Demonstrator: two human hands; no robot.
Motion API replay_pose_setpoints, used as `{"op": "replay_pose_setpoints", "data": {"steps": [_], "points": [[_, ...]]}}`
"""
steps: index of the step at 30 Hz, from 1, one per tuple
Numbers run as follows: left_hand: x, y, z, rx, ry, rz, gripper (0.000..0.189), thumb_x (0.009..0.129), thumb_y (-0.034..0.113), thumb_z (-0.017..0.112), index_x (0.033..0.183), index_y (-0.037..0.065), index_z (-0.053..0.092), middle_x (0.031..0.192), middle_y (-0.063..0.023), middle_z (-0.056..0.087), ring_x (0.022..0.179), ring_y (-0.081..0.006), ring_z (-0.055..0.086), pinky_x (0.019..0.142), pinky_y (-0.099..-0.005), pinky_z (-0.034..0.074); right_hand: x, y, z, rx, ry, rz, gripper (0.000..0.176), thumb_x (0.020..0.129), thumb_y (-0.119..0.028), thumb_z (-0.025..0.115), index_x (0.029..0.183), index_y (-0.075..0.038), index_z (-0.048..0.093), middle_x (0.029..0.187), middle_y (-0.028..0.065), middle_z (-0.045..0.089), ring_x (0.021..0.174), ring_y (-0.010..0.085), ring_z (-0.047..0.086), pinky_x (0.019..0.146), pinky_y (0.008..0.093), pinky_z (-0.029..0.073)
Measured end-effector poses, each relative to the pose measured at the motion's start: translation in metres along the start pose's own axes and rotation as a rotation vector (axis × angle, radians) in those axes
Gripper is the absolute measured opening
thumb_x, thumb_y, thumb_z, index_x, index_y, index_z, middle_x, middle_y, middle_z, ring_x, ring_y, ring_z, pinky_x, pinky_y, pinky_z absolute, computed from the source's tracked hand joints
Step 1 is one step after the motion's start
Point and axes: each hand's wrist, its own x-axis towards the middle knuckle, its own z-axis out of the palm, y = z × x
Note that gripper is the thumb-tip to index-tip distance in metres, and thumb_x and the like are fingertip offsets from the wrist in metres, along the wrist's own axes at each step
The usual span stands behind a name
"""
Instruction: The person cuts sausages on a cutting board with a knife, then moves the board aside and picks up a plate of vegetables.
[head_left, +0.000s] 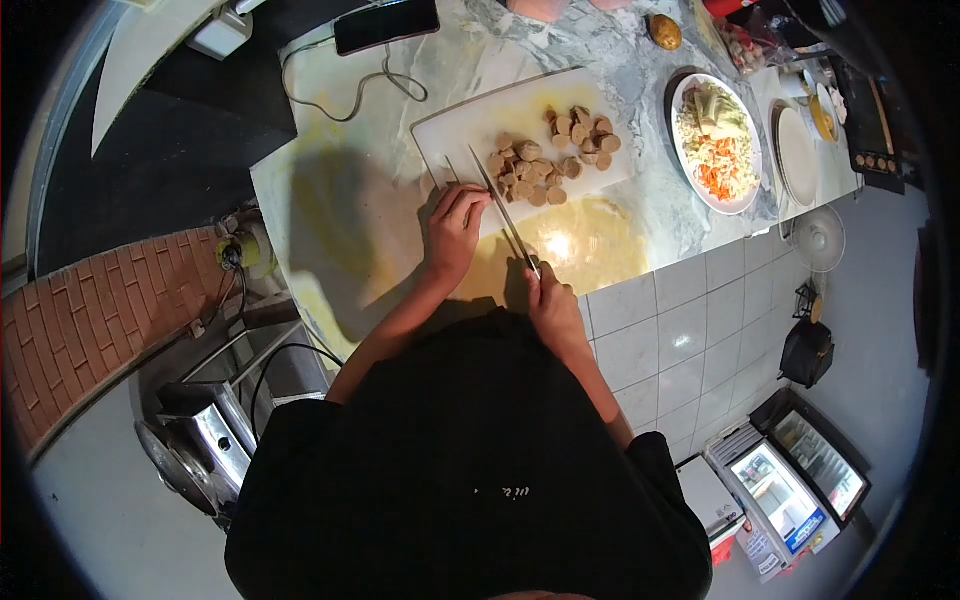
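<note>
My right hand (pixel 557 312) grips the handle of a long-bladed knife (pixel 512 222), whose blade points up and left over the near edge of the white cutting board (pixel 455 130). Beside the blade, on its left, my left hand (pixel 456 228) has its fingers bunched together with the fingertips close to the steel. Whatever the left fingers hold, if anything, is hidden. To the right of the blade lie many brown round slices (pixel 525 170), resembling cut sausage or meatballs. A smaller cluster of them (pixel 580 130) sits farther back on the board.
A white plate (pixel 686 165) of shredded vegetables stands right of the board, with a stack of pale plates (pixel 796 160) beyond it. A potato (pixel 665 32) lies at the back. A phone (pixel 387 27) and a looped cable (pixel 362 98) rest at the back left.
</note>
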Motion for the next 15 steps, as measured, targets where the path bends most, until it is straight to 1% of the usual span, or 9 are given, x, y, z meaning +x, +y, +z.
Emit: {"op": "replay_pose_setpoints", "data": {"steps": [7, 9, 12, 14, 15], "points": [[0.0006, 0.0019, -0.0016, 0.024, -0.009, 0.015, 0.003, 0.085, 0.001, 0.065, 0.088, 0.002, 0.065, 0.094, -0.0097, 0.068, 0.089, -0.0285, 0.065, 0.081, -0.0370, 0.050, 0.0013, 0.0045, 0.0078, 0.009, 0.014, 0.007, 0.033, 0.103, -0.036, 0.044, 0.107, -0.004, 0.052, 0.075, 0.0332, 0.063, 0.074, 0.0545, 0.061, 0.064, 0.0618, 0.049], [0.0018, 0.0036, -0.0020, 0.035, -0.002, 0.033, 0.003, 0.085, -0.001, 0.063, 0.088, 0.001, 0.063, 0.092, -0.0104, 0.067, 0.088, -0.0303, 0.064, 0.079, -0.0387, 0.051, 0.0024, 0.0039, 0.0087, 0.004, 0.023, 0.006, 0.033, 0.103, -0.036, 0.045, 0.108, -0.004, 0.052, 0.075, 0.0332, 0.063, 0.074, 0.0546, 0.061, 0.064, 0.0619, 0.049], [0.0017, 0.0026, -0.0021, 0.032, -0.009, 0.037, 0.003, 0.086, 0.000, 0.063, 0.088, 0.001, 0.062, 0.092, -0.0106, 0.066, 0.088, -0.0304, 0.064, 0.079, -0.0387, 0.050, 0.0023, 0.0041, 0.0086, 0.017, -0.010, 0.035, 0.034, 0.103, -0.036, 0.045, 0.110, -0.004, 0.052, 0.076, 0.0333, 0.063, 0.076, 0.0545, 0.061, 0.065, 0.0618, 0.049], [0.0008, 0.0014, -0.0017, 0.023, -0.013, 0.032, 0.003, 0.085, -0.001, 0.063, 0.088, 0.001, 0.062, 0.092, -0.0107, 0.066, 0.088, -0.0305, 0.064, 0.079, -0.0387, 0.051, 0.0027, 0.0048, 0.0099, 0.071, -0.004, 0.041, 0.033, 0.103, -0.032, 0.047, 0.112, -0.002, 0.056, 0.079, 0.0331, 0.063, 0.080, 0.0539, 0.060, 0.066, 0.0594, 0.047], [0.0009, 0.0010, -0.0011, 0.015, -0.015, 0.025, 0.004, 0.085, -0.001, 0.063, 0.088, 0.001, 0.062, 0.092, -0.0107, 0.066, 0.088, -0.0306, 0.064, 0.078, -0.0388, 0.051, 0.0032, 0.0053, 0.0096, 0.071, -0.002, 0.040, 0.033, 0.103, -0.032, 0.047, 0.112, -0.002, 0.056, 0.079, 0.0331, 0.063, 0.080, 0.0539, 0.060, 0.066, 0.0594, 0.047]]}}
